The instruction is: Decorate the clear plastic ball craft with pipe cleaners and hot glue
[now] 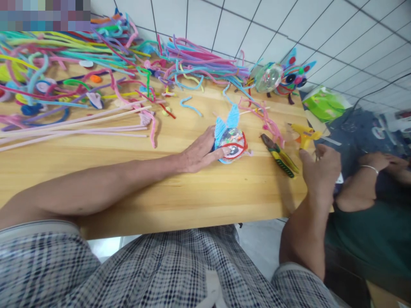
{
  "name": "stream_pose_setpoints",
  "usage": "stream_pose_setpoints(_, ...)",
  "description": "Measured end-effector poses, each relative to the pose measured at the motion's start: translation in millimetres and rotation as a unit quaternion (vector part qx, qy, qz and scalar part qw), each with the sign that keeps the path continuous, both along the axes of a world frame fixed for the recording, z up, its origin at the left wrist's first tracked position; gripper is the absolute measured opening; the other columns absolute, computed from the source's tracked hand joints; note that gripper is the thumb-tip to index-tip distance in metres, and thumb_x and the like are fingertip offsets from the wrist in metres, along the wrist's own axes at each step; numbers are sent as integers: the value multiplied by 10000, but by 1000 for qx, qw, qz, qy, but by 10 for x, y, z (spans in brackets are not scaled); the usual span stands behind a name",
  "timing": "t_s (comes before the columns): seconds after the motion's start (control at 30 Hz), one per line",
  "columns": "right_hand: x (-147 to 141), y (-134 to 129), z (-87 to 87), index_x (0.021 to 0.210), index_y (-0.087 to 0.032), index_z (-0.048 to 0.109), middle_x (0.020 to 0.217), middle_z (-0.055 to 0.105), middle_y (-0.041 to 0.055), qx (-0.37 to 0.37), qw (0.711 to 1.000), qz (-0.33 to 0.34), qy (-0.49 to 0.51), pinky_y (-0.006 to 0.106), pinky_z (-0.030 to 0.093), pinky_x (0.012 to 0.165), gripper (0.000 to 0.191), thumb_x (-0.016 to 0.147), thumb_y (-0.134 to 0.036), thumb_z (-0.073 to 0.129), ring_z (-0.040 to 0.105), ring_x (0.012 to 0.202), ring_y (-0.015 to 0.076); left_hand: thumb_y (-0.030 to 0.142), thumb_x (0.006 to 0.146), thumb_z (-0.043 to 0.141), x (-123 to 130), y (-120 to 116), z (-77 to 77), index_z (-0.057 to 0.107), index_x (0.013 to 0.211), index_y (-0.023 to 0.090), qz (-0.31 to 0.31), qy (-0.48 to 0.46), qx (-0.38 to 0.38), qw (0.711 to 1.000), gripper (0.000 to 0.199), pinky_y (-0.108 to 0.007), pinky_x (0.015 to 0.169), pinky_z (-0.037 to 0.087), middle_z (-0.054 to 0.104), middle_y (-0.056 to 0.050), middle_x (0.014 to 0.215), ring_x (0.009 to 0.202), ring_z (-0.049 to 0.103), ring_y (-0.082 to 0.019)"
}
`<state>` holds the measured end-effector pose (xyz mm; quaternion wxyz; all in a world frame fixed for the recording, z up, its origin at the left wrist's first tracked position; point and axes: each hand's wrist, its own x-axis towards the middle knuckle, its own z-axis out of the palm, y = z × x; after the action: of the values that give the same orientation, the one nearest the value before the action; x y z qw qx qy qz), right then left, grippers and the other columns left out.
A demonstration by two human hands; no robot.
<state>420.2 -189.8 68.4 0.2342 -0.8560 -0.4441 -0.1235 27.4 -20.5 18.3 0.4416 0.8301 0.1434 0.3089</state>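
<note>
My left hand (204,152) is wrapped around a small clear ball figure (236,139) on the wooden table. Two blue ears (231,117) of pipe cleaner stick up from the figure, and red pipe cleaner outlines its front. At the table's right end my right hand (323,164) is closed around the handle of a yellow hot glue gun (306,133), its nozzle pointing left. Between the hands lie pliers (279,156) with green and yellow handles. Pink pipe cleaners (271,124) lie just behind the pliers.
Heaps of coloured pipe cleaners (73,51) cover the back left of the table (154,192). A similar finished-looking figure (292,79) stands at the back right by the tiled wall. A green bag (327,105) lies past it. Another person's arm (359,188) is at the right.
</note>
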Motion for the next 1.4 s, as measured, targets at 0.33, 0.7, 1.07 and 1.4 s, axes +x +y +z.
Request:
stream_pose_setpoints(0.33, -880, 124, 5, 1109, -303, 800, 1148, 848, 84, -6, 976, 200, 82, 587, 648, 1047, 240, 947, -473, 749, 805, 1080, 328, 814, 1067, 543, 21, -32, 51, 553, 1532, 223, 24, -9, -50, 998, 752, -657, 1342, 455, 644, -205, 1563, 1491, 598, -402)
stream_pose_setpoints(0.7, -551, 222, -12, 1146, -305, 765, 1167, 824, 109, -26, 988, 154, 21, 632, 619, 1105, 235, 933, -407, 769, 781, 1155, 364, 792, 1038, 632, 13, -50, 6, 547, 1473, 230, 18, -16, -102, 995, 716, -623, 1290, 510, 663, -171, 1471, 1427, 627, -372)
stream_pose_setpoints(1.07, -807, 343, -185, 1135, -305, 791, 1189, 839, 97, 8, 975, 211, 63, 608, 634, 1103, 232, 952, -434, 731, 790, 1160, 345, 790, 1026, 643, 32, -61, -5, 532, 1501, 239, 16, -28, -115, 993, 736, -627, 1287, 507, 658, -170, 1474, 1406, 629, -369)
stream_pose_setpoints(1.4, -392, 157, -210, 1207, -264, 759, 1213, 792, 142, -17, 994, 103, 18, 674, 584, 1128, 354, 912, -458, 777, 751, 1206, 390, 757, 1029, 657, 6, -62, 7, 548, 1452, 219, 18, -17, -132, 991, 693, -629, 1257, 543, 679, -171, 1442, 1398, 651, -382)
